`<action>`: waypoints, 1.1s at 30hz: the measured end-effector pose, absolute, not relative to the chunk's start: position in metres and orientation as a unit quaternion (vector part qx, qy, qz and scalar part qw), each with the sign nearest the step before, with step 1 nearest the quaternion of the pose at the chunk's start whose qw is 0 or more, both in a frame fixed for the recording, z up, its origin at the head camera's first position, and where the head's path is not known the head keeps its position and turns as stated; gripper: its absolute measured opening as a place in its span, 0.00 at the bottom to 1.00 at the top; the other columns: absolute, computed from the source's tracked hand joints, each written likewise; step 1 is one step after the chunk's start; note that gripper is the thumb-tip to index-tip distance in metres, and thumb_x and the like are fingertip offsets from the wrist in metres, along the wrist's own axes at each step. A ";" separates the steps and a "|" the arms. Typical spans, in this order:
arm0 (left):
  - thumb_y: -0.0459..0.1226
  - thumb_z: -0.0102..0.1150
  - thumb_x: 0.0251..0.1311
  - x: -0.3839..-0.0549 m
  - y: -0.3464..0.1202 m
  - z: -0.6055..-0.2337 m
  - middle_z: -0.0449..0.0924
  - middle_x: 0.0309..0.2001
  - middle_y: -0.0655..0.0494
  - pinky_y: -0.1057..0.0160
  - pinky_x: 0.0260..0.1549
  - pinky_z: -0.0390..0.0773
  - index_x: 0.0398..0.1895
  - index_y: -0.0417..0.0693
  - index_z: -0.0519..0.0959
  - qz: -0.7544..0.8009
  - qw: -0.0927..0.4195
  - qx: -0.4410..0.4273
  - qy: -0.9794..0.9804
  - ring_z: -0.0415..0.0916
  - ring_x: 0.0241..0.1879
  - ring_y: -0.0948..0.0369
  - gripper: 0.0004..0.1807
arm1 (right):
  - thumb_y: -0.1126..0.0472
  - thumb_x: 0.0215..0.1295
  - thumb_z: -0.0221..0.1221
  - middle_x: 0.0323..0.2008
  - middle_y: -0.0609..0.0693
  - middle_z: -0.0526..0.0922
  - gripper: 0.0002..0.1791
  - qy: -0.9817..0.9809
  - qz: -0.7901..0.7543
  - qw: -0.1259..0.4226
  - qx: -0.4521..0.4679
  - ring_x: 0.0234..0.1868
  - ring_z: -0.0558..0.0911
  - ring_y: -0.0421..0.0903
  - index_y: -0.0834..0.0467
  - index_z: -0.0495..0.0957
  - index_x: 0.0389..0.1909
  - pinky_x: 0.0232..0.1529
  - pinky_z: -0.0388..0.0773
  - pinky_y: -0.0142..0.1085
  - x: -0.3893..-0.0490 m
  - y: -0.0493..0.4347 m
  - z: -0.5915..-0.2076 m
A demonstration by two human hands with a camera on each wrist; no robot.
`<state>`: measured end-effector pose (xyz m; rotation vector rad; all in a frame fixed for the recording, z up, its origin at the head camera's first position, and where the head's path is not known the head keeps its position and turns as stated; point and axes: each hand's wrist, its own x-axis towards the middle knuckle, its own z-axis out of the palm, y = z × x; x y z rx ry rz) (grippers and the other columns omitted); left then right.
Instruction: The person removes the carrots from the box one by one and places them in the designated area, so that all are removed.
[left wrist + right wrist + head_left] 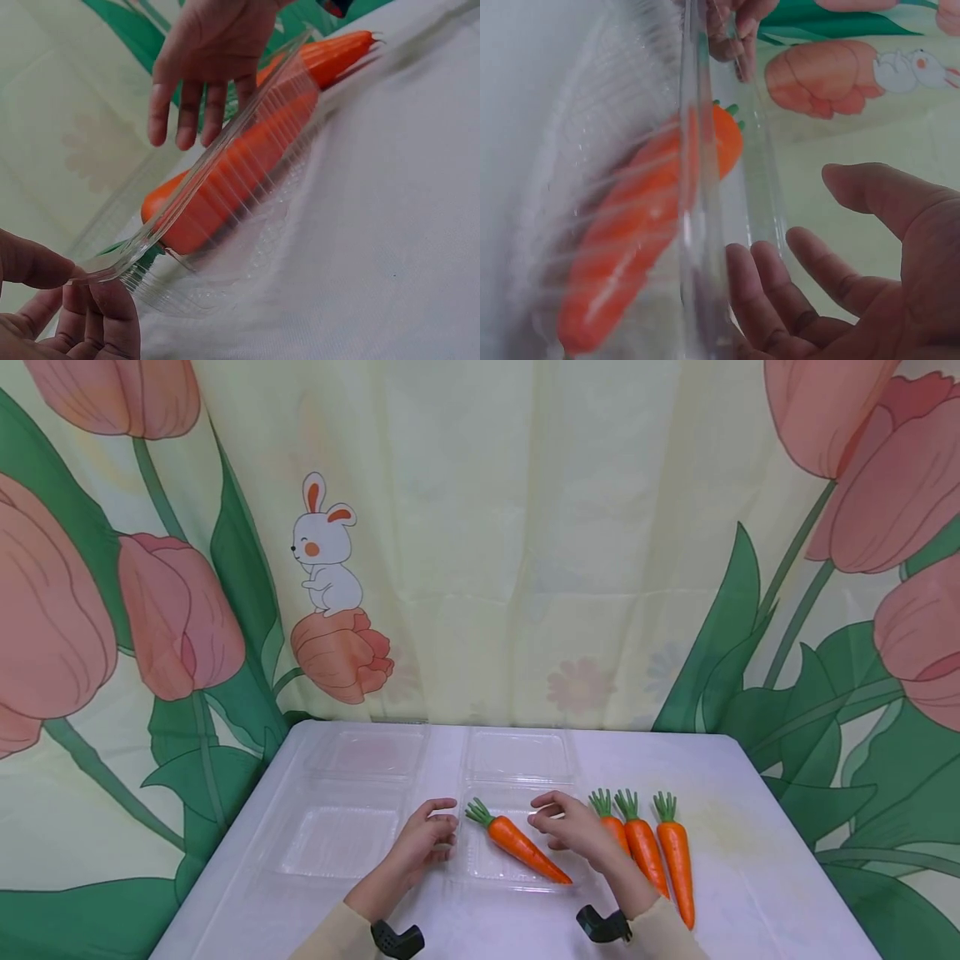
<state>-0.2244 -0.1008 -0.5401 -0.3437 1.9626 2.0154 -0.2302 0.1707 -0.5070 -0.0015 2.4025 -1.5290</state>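
Note:
An orange carrot (521,846) with a green top lies slantwise in the base of a clear plastic clamshell container (495,885), its top toward my left hand. The container's lid (517,756) is folded back behind the base. At the left rim is my left hand (429,842); in the left wrist view its thumb and fingers pinch the rim corner (84,279). My right hand (576,833) hovers at the right side of the container, fingers spread and holding nothing. In the right wrist view its fingertips (742,262) are right by the clear wall.
A second clear clamshell container (330,843) stands opened out on the left of the white table (757,893). Three more carrots (677,860) lie side by side to the right, partly behind my right forearm. A curtain (480,568) with tulips and a rabbit hangs behind the table.

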 end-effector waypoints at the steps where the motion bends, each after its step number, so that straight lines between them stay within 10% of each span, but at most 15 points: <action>1: 0.33 0.58 0.69 -0.224 -0.101 -0.540 0.78 0.42 0.50 0.64 0.32 0.81 0.71 0.44 0.67 0.702 0.154 -0.121 0.685 0.77 0.33 0.58 0.28 | 0.55 0.66 0.69 0.47 0.54 0.83 0.23 0.836 -0.529 0.148 -0.001 0.42 0.84 0.49 0.60 0.78 0.58 0.43 0.88 0.44 -0.230 0.169 -0.508; 33: 0.33 0.58 0.69 -0.223 -0.101 -0.539 0.78 0.42 0.51 0.64 0.32 0.82 0.71 0.44 0.67 0.702 0.151 -0.117 0.686 0.77 0.33 0.58 0.27 | 0.62 0.57 0.71 0.44 0.53 0.84 0.22 0.895 -0.426 0.112 -0.066 0.44 0.81 0.49 0.58 0.79 0.53 0.53 0.83 0.51 -0.224 0.125 -0.522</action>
